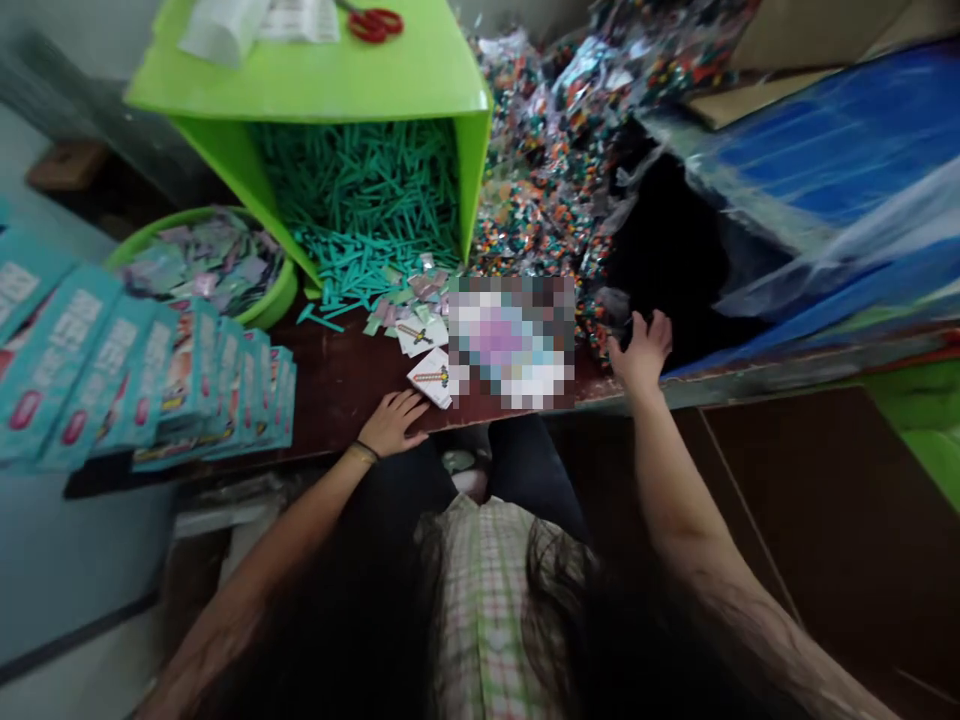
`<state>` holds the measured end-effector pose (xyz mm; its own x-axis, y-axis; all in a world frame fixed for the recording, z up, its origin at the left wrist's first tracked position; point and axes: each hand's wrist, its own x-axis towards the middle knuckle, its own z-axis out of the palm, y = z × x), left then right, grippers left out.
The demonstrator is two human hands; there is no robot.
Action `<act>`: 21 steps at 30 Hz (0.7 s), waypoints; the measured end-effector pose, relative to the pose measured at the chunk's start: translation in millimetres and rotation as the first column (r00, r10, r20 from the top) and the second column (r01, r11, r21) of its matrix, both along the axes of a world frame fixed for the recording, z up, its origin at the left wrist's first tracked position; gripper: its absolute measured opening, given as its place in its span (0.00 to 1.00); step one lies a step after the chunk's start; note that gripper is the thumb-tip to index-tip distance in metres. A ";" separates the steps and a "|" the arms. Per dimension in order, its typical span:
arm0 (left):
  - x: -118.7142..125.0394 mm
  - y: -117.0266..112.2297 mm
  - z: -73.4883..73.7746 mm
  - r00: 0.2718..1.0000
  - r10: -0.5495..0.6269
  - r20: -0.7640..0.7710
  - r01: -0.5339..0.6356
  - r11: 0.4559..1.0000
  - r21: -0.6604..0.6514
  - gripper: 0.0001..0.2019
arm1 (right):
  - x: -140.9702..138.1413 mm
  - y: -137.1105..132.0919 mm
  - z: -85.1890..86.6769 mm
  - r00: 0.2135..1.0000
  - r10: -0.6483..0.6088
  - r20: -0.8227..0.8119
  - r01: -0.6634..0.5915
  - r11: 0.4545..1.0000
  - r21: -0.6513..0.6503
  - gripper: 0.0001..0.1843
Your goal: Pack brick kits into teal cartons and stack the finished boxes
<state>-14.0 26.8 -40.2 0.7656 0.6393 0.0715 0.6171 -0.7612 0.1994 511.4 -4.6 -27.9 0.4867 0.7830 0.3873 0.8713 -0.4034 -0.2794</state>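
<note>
1. A dark brown wooden table [337,385] runs across a cluttered workroom, its top worn and matt, with a bare dark floor showing to the right.
2. On it a bright green plastic box [315,85] lies tipped on its side, smooth-walled and square-edged, and thin teal sticks [360,200] pour out of its open mouth in a tangled heap.
3. Red-handled scissors [375,22] rest on the box's upper face beside some white paper.
4. Left of the box sits a round green bowl [274,300], filled with flat, pale, shiny sachets.
5. Further left stands a row of teal cardboard packets [150,380], upright and overlapping like tiles.
6. Right of the box, a glittery mound of clear bags [540,170] holds tiny multicoloured beads; the plastic looks crinkled.
7. There's the left hand [391,422], flat on the table edge, fingers spread loosely, holding nothing; its fingertips lie just beside a small white card [433,376] printed with a sword shape.
8. More such cards and pale sachets lie scattered just behind it.
9. The right hand [641,352] is open, fingers splayed, empty, at the table's edge where the bead bags meet a dark hollow beside crumpled blue sheeting [840,150].
</note>
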 end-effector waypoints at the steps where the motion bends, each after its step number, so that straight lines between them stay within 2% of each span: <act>1: 0.1 0.1 -0.4 1.000 0.006 -0.001 -0.006 1.000 -0.022 0.27 | -15.2 -4.8 -4.8 1.000 0.028 -0.009 -0.028 0.999 0.039 0.33; 5: -7.9 4.0 -5.9 0.997 0.059 0.058 -0.054 0.995 -0.089 0.30 | -100.2 -21.2 -22.2 0.959 0.269 -0.094 -0.259 0.960 0.104 0.28; 8: -11.4 9.0 -11.8 0.953 0.209 0.220 -0.188 0.976 -0.112 0.33 | -167.9 -28.3 -33.4 0.895 0.425 -0.134 -0.424 0.905 0.037 0.27; 10: -1.0 11.8 -15.3 0.844 0.367 0.390 -0.339 0.930 -0.142 0.34 | -201.0 -29.3 -38.8 0.870 0.469 -0.154 -0.479 0.877 -0.036 0.28; 12: 23.2 13.4 -18.1 0.706 0.477 0.524 -0.448 0.873 -0.191 0.33 | -221.0 -28.3 -41.3 0.863 0.476 -0.172 -0.495 0.864 -0.090 0.31; 14: 55.8 13.9 -20.0 0.637 0.524 0.566 -0.504 0.838 -0.208 0.31 | -229.4 -27.1 -40.5 0.862 0.469 -0.194 -0.495 0.861 -0.116 0.33; 16: 86.2 14.9 -20.8 0.646 0.539 0.540 -0.536 0.824 -0.182 0.28 | -227.8 -27.2 -37.9 0.848 0.479 -0.225 -0.512 0.851 -0.119 0.33; 18: 105.5 17.6 -19.6 0.678 0.530 0.510 -0.533 0.832 -0.156 0.25 | -214.9 -29.9 -35.8 0.821 0.512 -0.254 -0.547 0.832 -0.090 0.33; 19: 110.2 19.5 -18.5 0.696 0.510 0.505 -0.510 0.847 -0.151 0.25 | -203.3 -32.8 -35.7 0.825 0.501 -0.261 -0.532 0.844 -0.061 0.32; 20: 111.9 21.4 -17.0 0.714 0.486 0.504 -0.482 0.863 -0.149 0.24 | -188.0 -37.2 -36.7 0.854 0.444 -0.271 -0.467 0.884 -0.027 0.31; 21: 111.7 22.4 -15.3 0.727 0.466 0.505 -0.462 0.875 -0.142 0.24 | -169.4 -43.7 -39.1 0.900 0.325 -0.290 -0.339 0.941 0.004 0.30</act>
<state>97.8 49.2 -55.5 0.2248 0.9070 0.3562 0.6989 -0.4048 0.5896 342.1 -48.3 -67.0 0.2790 0.9316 0.2329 0.8441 -0.1223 -0.5220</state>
